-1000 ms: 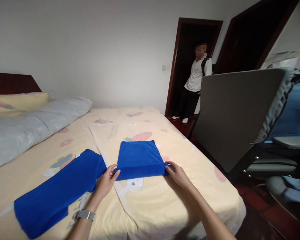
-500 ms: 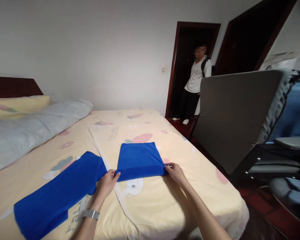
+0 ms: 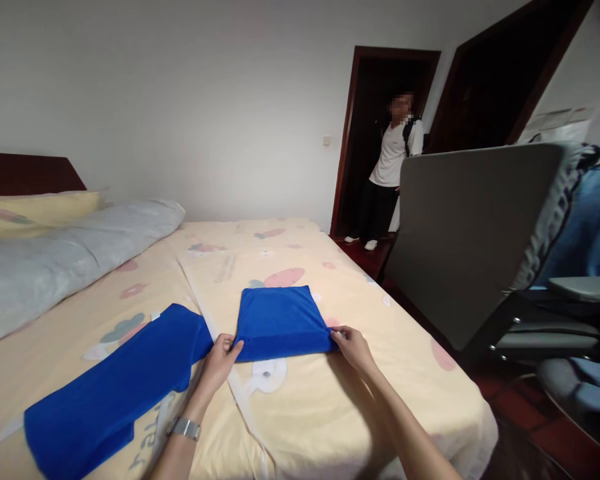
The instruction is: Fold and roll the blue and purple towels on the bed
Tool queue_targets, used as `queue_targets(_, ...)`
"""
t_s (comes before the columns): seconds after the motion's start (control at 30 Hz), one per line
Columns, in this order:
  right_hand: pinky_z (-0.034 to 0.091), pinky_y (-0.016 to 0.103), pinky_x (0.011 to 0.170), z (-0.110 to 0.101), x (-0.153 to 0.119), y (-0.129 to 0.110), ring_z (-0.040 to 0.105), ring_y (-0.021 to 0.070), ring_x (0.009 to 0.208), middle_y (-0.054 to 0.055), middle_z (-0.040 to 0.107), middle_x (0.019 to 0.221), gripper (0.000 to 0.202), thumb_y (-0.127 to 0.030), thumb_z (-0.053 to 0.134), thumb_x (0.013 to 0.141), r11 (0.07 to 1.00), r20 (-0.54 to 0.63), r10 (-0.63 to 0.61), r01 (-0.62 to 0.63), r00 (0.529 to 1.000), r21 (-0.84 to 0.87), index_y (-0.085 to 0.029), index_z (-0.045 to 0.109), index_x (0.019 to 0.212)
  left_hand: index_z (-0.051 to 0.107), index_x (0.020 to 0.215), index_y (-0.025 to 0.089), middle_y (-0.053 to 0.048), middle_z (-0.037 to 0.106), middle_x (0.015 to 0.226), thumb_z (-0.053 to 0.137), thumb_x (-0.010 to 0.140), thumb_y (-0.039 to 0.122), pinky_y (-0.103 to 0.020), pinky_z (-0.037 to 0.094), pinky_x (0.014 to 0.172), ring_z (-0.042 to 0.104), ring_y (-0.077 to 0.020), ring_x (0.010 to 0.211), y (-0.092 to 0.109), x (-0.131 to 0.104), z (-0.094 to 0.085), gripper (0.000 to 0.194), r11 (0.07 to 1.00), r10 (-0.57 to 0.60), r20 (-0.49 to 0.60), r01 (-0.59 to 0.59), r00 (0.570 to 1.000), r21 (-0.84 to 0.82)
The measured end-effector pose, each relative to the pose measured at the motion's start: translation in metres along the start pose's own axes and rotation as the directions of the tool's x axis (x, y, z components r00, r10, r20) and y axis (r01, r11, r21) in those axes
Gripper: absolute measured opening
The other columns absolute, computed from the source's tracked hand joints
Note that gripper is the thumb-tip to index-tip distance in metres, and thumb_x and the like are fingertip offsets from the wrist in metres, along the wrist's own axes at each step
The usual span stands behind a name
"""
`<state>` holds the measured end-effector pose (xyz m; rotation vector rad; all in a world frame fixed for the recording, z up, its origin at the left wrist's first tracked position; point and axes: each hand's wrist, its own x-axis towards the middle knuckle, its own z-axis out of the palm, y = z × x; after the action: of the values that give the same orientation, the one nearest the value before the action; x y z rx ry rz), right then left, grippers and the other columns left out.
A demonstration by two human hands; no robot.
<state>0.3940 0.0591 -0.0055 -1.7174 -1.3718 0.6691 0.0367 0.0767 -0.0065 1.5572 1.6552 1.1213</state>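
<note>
A blue cloth, folded into a rough rectangle with a band turned over along its near edge, lies on the bed. My left hand pinches its near left corner between thumb and fingers. At the near right corner, my right hand grips the fabric the same way. To the left rests a second blue garment, folded long and narrow, with a small white tag at its upper edge; my left wrist and hand are close beside it.
The bed has a pale yellow patterned sheet. A grey rolled quilt and a yellow pillow lie at the left. A dark grey chair-like frame stands right of the bed. Another person stands in the doorway.
Both hands keep hold of the near corners. My left hand has shifted very slightly; the folded cloth looks almost the same.
</note>
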Motion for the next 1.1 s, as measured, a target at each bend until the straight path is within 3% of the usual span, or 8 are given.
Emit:
queue_targets(0.27,0.055,0.032,0.081,-0.017,-0.01,0.007,0.07,0.0252,0.098,0.008,0.076,0.104,0.033,-0.036,0.053,0.081,0.997,-0.029,-0.031,0.033,0.999,0.071,-0.018,0.072,0.1,0.054,0.09,0.021,-0.004,0.07,0.086,0.066,0.068,0.066,-0.025,0.052,0.057,0.07,-0.0218,0.083,0.018,-0.016,0.0,0.051,0.975,-0.062,0.069,0.075,0.996,-0.209)
queue_targets(0.43,0.055,0.032,0.075,-0.033,-0.028,0.017,0.071,0.0249,0.089,0.008,0.076,0.094,0.029,-0.037,0.055,0.08,0.995,0.058,-0.034,0.029,0.998,0.092,-0.018,0.07,0.095,0.051,0.089,0.024,0.005,0.061,0.069,0.068,0.068,0.056,-0.02,0.042,0.042,0.063,-0.0154,0.059,0.013,-0.04,-0.005,0.042,0.973,-0.092,0.136,0.118,0.986,-0.197)
queue_targets(0.57,0.054,0.031,0.071,-0.037,-0.044,0.025,0.07,0.0221,0.08,0.006,0.074,0.086,0.027,-0.033,0.055,0.081,0.999,0.182,0.001,-0.01,0.983,0.049,-0.017,0.066,0.1,0.052,0.093,0.026,0.005,0.058,0.071,0.059,0.077,0.043,-0.024,0.045,0.046,0.058,-0.0144,0.053,0.006,-0.062,-0.007,0.024,0.996,0.036,0.14,-0.047,0.989,0.077)
queue_targets(0.7,0.053,0.036,0.079,-0.041,-0.058,0.018,0.068,0.0246,0.09,0.009,0.07,0.098,0.023,-0.025,0.054,0.083,0.979,0.128,-0.095,0.116,0.987,-0.17,-0.02,0.065,0.102,0.059,0.093,0.028,-0.003,0.068,0.09,0.054,0.083,0.033,-0.032,0.052,0.063,0.068,-0.0232,0.074,0.008,-0.077,-0.012,0.013,0.856,0.248,0.072,-0.254,0.966,0.451)
queue_targets(0.8,0.051,0.043,0.089,-0.047,-0.068,0.0,0.062,0.0281,0.102,0.011,0.065,0.108,0.02,-0.023,0.054,0.086,0.882,0.067,-0.338,0.341,0.939,-0.324,-0.023,0.067,0.101,0.064,0.095,0.03,-0.005,0.07,0.103,0.051,0.088,0.03,-0.037,0.055,0.08,0.068,-0.027,0.096,0.014,-0.082,-0.017,0.015,0.711,0.468,0.074,-0.425,0.881,0.56)
queue_targets(0.9,0.05,0.042,0.095,-0.044,-0.08,-0.024,0.059,0.0267,0.109,0.01,0.061,0.114,0.02,-0.025,0.055,0.089,0.792,0.191,-0.505,0.54,0.842,-0.287,-0.026,0.066,0.106,0.068,0.104,0.03,-0.004,0.071,0.113,0.049,0.093,0.027,-0.04,0.053,0.095,0.065,-0.0257,0.109,0.026,-0.088,-0.013,0.022,0.558,0.624,0.241,-0.64,0.743,0.529)
queue_targets(1.0,0.048,0.04,0.099,-0.025,-0.094,-0.042,0.056,0.0259,0.115,0.009,0.059,0.124,0.035,-0.024,0.059,0.088,0.701,0.353,-0.587,0.676,0.728,-0.229,-0.028,0.061,0.123,0.061,0.126,0.029,-0.004,0.065,0.132,0.046,0.096,0.023,-0.042,0.048,0.106,0.056,-0.0252,0.126,0.043,-0.096,0.003,0.034,0.409,0.676,0.434,-0.793,0.595,0.451)
queue_targets(1.1,0.046,0.043,0.1,0.003,-0.103,-0.048,0.053,0.0279,0.118,0.01,0.058,0.132,0.046,-0.021,0.057,0.09,0.608,0.429,-0.627,0.753,0.65,-0.253,-0.025,0.053,0.136,0.049,0.139,0.029,-0.003,0.059,0.141,0.043,0.098,0.022,-0.043,0.044,0.111,0.05,-0.0233,0.134,0.057,-0.103,0.027,0.043,0.345,0.669,0.532,-0.85,0.52,0.397)
